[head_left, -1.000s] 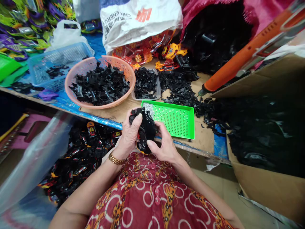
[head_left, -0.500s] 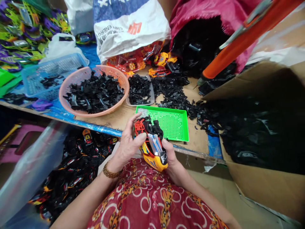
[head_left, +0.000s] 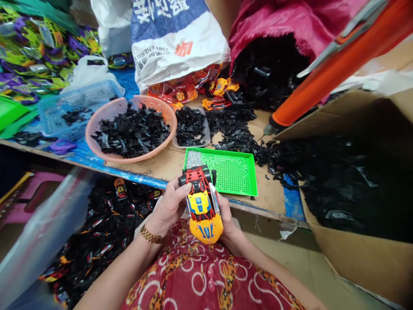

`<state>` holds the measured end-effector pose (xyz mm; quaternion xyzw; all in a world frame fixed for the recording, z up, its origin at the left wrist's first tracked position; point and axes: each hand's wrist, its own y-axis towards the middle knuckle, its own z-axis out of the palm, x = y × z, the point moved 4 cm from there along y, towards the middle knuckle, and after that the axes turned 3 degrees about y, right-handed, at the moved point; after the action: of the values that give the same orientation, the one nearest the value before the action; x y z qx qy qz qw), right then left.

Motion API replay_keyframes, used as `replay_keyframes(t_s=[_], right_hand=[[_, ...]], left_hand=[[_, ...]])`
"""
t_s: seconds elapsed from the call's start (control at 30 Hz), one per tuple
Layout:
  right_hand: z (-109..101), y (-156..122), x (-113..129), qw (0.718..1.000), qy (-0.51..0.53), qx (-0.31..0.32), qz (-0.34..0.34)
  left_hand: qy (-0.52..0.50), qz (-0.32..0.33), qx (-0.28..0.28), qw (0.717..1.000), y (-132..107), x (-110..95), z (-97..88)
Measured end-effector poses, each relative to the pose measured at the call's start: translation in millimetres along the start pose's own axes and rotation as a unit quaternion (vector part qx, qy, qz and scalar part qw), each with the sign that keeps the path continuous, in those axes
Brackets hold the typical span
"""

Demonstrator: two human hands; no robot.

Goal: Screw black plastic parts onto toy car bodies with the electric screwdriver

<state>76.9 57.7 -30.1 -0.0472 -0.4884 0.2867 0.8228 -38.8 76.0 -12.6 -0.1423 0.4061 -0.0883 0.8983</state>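
Observation:
A yellow and red toy car [head_left: 204, 204] with black wheels is held upright in front of my body, its yellow hood toward me. My left hand [head_left: 172, 200] grips its left side, thumb on the red and black rear part. Along the other side, my right hand [head_left: 226, 215] is closed around the car, its fingers partly hidden beneath. Just beyond the car lies a green perforated tray [head_left: 237, 172] with a heap of small silvery screws [head_left: 194, 159] in its far left corner.
Black plastic parts fill a pink basket [head_left: 129, 158] and a clear container [head_left: 206, 129], and lie loose on the table. An orange electric screwdriver [head_left: 300, 94] hangs at the right, over a cardboard box [head_left: 361, 254]. Finished-looking cars [head_left: 120, 189] are piled below left.
The toy car has been turned from its side to top up, with the yellow hood facing me. My left fingers have shifted around its rear. The view has tilted slightly.

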Motion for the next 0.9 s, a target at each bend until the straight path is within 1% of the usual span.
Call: replay_keyframes(t_s=[0.07, 0.1, 0.13, 0.17, 0.2, 0.23, 0.27, 0.3, 0.33, 0.4, 0.43, 0.47, 0.53, 0.57, 0.6, 0.63, 0.7, 0.73, 0.77, 0.8, 0.9], right_hand=[[-4, -2, 5, 0.997, -0.068, 0.02, -0.014], [-6, -2, 7, 0.992, -0.11, 0.053, -0.009], [-8, -3, 10, 0.986, -0.145, 0.086, 0.006], [-11, -3, 14, 0.979, -0.171, 0.106, 0.022], [-12, -3, 17, 0.967, -0.209, 0.135, 0.049], [-14, -2, 24, 0.959, -0.238, 0.143, 0.061], [-15, 1, 33, 0.952, -0.269, 0.137, 0.056], [-14, 6, 44, 0.945, -0.3, 0.122, 0.032], [-11, 14, 57, 0.939, -0.33, 0.1, -0.012], [4, 36, 84, 0.91, -0.387, 0.063, -0.131], [15, 50, 95, 0.893, -0.405, 0.057, -0.187], [27, 68, 104, 0.877, -0.416, 0.064, -0.231], [55, 108, 112, 0.845, -0.437, 0.096, -0.293], [68, 129, 113, 0.823, -0.456, 0.11, -0.32], [81, 149, 113, 0.794, -0.484, 0.118, -0.347], [94, 168, 110, 0.759, -0.523, 0.126, -0.366], [115, 199, 100, 0.691, -0.613, 0.15, -0.352], [122, 211, 95, 0.666, -0.646, 0.155, -0.339], [128, 219, 90, 0.651, -0.667, 0.159, -0.327], [132, 223, 87, 0.643, -0.678, 0.158, -0.319], [134, 225, 85, 0.648, -0.677, 0.146, -0.316]], left_hand=[[-0.005, 0.02, -0.011, 1.0, 3, -9, -3.3], [-0.012, 0.021, -0.017, 1.0, 4, -14, -5.7], [-0.018, 0.021, -0.024, 0.999, 5, -19, -8.7], [-0.025, 0.022, -0.032, 0.999, 5, -23, -12.2], [-0.031, 0.023, -0.041, 0.998, 5, -28, -16.1], [-0.038, 0.023, -0.049, 0.998, 4, -31, -20.1], [-0.046, 0.021, -0.055, 0.997, 4, -33, -24.0], [-0.053, 0.017, -0.059, 0.997, 3, -35, -27.5], [-0.06, 0.012, -0.065, 0.996, 2, -35, -31.0], [-0.069, 0.003, -0.093, 0.993, 1, -33, -38.8], [-0.074, -0.003, -0.116, 0.99, 0, -32, -43.2], [-0.081, -0.009, -0.142, 0.987, -2, -30, -47.7], [-0.1, -0.024, -0.186, 0.977, -5, -27, -55.9], [-0.109, -0.03, -0.2, 0.973, -6, -26, -59.4], [-0.116, -0.034, -0.208, 0.971, -8, -25, -62.5], [-0.121, -0.036, -0.211, 0.969, -9, -26, -65.3], [-0.126, -0.032, -0.215, 0.968, -11, -27, -71.0], [-0.127, -0.03, -0.218, 0.967, -13, -27, -74.1], [-0.127, -0.029, -0.223, 0.966, -14, -28, -77.3], [-0.126, -0.028, -0.227, 0.965, -15, -28, -80.4], [-0.12, -0.023, -0.217, 0.969, -14, -28, -86.1]])
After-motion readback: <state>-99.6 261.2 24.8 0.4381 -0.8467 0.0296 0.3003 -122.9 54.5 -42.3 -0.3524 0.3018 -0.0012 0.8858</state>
